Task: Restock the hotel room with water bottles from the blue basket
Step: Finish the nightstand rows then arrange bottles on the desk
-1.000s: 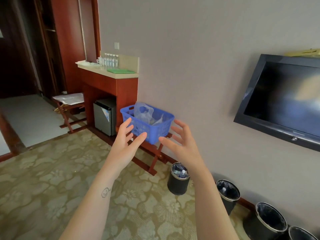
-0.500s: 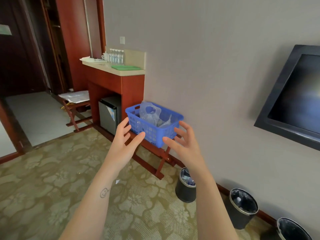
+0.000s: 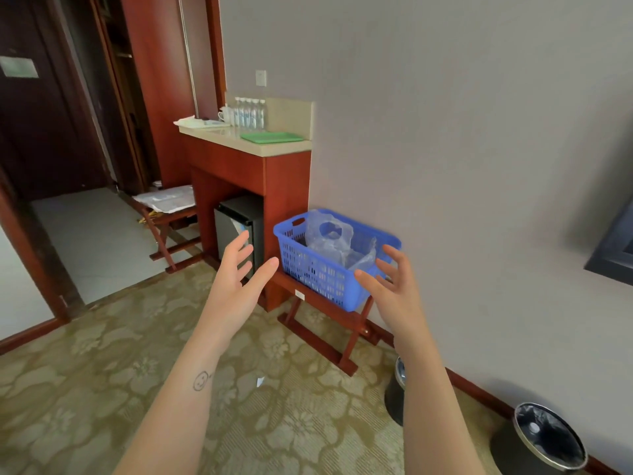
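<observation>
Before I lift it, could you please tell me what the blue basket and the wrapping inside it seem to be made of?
The blue basket looks like moulded plastic, fairly matt: gridded walls, cut-out handle. The wrapping is probably thin clear plastic film: see-through, crumpled, glossy.

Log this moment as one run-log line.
left hand: open, empty | right hand: open, empty | blue basket: on wooden luggage rack, plastic wrap inside, not gripped

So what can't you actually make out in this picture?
All in the head view:
Inside the blue basket: crumpled clear plastic covers the contents.
The counter bottles: too small to read labels.
The wall screen: cut by the right edge.
One black bin: partly behind the right forearm.
</observation>
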The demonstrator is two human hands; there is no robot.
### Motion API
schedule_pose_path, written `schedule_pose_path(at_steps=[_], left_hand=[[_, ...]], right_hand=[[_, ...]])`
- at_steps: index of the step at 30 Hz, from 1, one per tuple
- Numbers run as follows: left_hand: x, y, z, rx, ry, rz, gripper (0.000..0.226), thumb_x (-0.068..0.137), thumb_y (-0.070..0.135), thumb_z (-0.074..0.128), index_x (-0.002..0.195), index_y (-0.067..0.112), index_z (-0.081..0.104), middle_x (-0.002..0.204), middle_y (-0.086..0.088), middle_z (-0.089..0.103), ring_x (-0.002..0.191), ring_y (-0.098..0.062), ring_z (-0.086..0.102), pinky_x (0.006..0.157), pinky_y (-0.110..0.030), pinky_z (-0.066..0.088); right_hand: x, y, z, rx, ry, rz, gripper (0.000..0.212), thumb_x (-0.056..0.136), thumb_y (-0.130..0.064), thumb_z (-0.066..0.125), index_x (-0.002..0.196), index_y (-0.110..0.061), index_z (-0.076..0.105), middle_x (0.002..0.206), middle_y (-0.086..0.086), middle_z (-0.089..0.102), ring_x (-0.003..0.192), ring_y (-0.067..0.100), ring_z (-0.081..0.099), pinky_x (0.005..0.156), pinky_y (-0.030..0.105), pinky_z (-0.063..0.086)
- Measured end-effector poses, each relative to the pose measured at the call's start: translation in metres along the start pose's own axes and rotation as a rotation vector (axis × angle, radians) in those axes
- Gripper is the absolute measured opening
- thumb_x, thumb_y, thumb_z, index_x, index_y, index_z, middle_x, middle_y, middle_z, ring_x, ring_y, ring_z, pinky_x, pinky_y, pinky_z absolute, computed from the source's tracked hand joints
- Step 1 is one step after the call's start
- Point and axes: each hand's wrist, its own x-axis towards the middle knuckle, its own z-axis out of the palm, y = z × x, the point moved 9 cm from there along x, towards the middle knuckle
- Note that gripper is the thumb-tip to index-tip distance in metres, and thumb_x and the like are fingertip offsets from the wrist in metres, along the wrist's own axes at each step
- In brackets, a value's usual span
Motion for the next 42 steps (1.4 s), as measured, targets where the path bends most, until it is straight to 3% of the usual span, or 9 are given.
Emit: schedule_pose_path(at_steps=[6,14,18,23,26,32,37,42], left_hand=[[0.042,-0.030,-0.010,-0.015,0.003,-0.034,0.069,0.088,0.047,0.064,0.148,0.043,0.030,0.152,0.011,0.038,0.136,-0.011,0.041,0.096,-0.029,0.036],[0.103,-0.055,0.013,-0.025,-0.044,-0.059,0.069,0.090,0.043,0.064,0.150,0.040,0.029,0.152,0.010,0.038,0.137,-0.012,0.041,0.104,-0.033,0.037],[0.148,-0.064,0.031,-0.020,-0.051,-0.056,0.067,0.091,0.042,0.064,0.149,0.041,0.030,0.152,0.010,0.039,0.136,-0.010,0.041,0.104,-0.031,0.037],[0.211,-0.072,0.062,-0.023,-0.095,-0.052,0.068,0.089,0.044,0.065,0.147,0.042,0.030,0.152,0.010,0.037,0.137,-0.010,0.040,0.099,-0.027,0.035],[0.251,-0.074,0.080,-0.015,-0.113,-0.038,0.069,0.088,0.046,0.065,0.147,0.043,0.029,0.151,0.012,0.038,0.136,-0.010,0.041,0.100,-0.028,0.035],[0.323,-0.080,0.118,-0.024,-0.151,-0.009,0.073,0.084,0.051,0.065,0.147,0.044,0.029,0.150,0.013,0.039,0.136,-0.010,0.042,0.099,-0.028,0.036],[0.369,-0.094,0.151,-0.018,-0.185,-0.007,0.071,0.086,0.048,0.064,0.147,0.042,0.028,0.150,0.014,0.037,0.137,-0.011,0.040,0.097,-0.025,0.034],[0.399,-0.115,0.164,-0.035,-0.159,-0.039,0.070,0.088,0.042,0.064,0.148,0.038,0.029,0.153,0.011,0.036,0.134,-0.007,0.041,0.094,-0.022,0.033]], right_hand=[[0.028,0.030,0.019,0.013,0.041,0.058,0.066,0.082,-0.034,0.077,0.138,-0.039,0.043,0.137,-0.005,0.052,0.122,0.013,0.054,0.076,0.016,0.042],[0.080,0.047,0.027,-0.031,0.060,0.088,0.060,0.085,-0.032,0.075,0.136,-0.040,0.043,0.136,-0.007,0.053,0.113,0.006,0.055,0.068,0.015,0.043],[0.124,0.052,0.029,-0.026,0.063,0.077,0.060,0.086,-0.027,0.075,0.137,-0.035,0.044,0.137,-0.003,0.052,0.120,0.014,0.054,0.080,0.020,0.043],[0.188,0.055,0.034,-0.024,0.076,0.058,0.062,0.085,-0.023,0.075,0.138,-0.031,0.045,0.136,-0.001,0.053,0.120,0.017,0.053,0.085,0.022,0.042],[0.230,0.055,0.035,-0.031,0.059,0.045,0.062,0.085,-0.027,0.075,0.138,-0.035,0.043,0.135,-0.005,0.053,0.118,0.014,0.055,0.077,0.017,0.043],[0.302,0.064,0.027,-0.043,0.085,0.038,0.061,0.086,-0.031,0.075,0.137,-0.038,0.042,0.137,-0.008,0.051,0.120,0.015,0.055,0.059,0.021,0.040],[0.354,0.077,0.019,-0.029,0.101,0.025,0.061,0.086,-0.028,0.075,0.138,-0.036,0.043,0.135,-0.006,0.051,0.120,0.016,0.054,0.072,0.015,0.044],[0.396,0.100,0.027,-0.019,0.081,0.031,0.058,0.086,-0.029,0.074,0.135,-0.041,0.045,0.135,-0.012,0.053,0.119,0.010,0.055,0.075,0.014,0.042]])
